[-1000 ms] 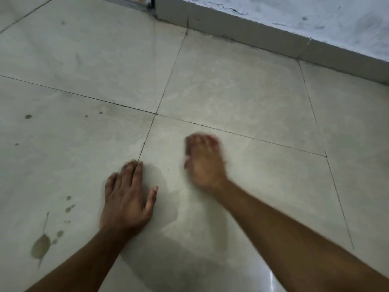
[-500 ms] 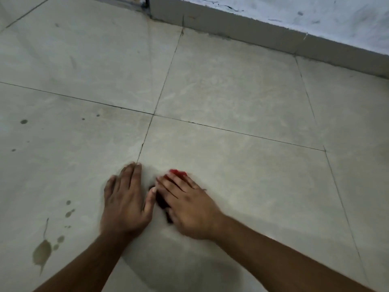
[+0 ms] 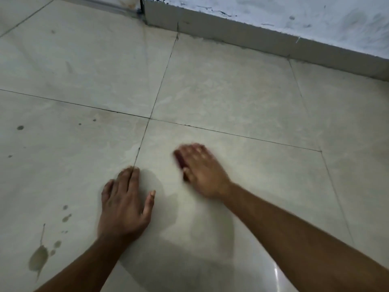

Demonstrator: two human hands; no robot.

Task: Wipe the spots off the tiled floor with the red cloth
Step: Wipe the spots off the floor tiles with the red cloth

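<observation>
1. The red cloth (image 3: pixel 179 160) is being pressed to the tiled floor (image 3: pixel 231 98) under the right hand (image 3: pixel 201 170); only a dark red sliver is being shown, at the fingers' left edge. The hand is blurred, so it cannot be told whether the grip is closing round the cloth or lying flat on it.

2. The left hand (image 3: pixel 124 204) is being rested flat on the floor, fingers straight and spread, nothing held. It is lying just left of the right hand, nearer the person, its fingertips touching the grout line (image 3: pixel 145 135) that runs away toward the wall (image 3: pixel 273 15).

3. Deciding relation: taking the left hand as landmark, the large brown spot (image 3: pixel 38 259) and the small drops (image 3: pixel 66 218) above it are lying to its left, the large one nearer the person. The cloth is lying on the opposite, right side. More dots (image 3: pixel 20 127) are sitting further left and further from the person.

4. Judgement: the left hand is nearer the spots, but the cloth is under the right. A reach leftward, across or round the left hand, is being called for.

5. The tile right of the left hand is looking free of spots, with a faint damp sheen.
</observation>
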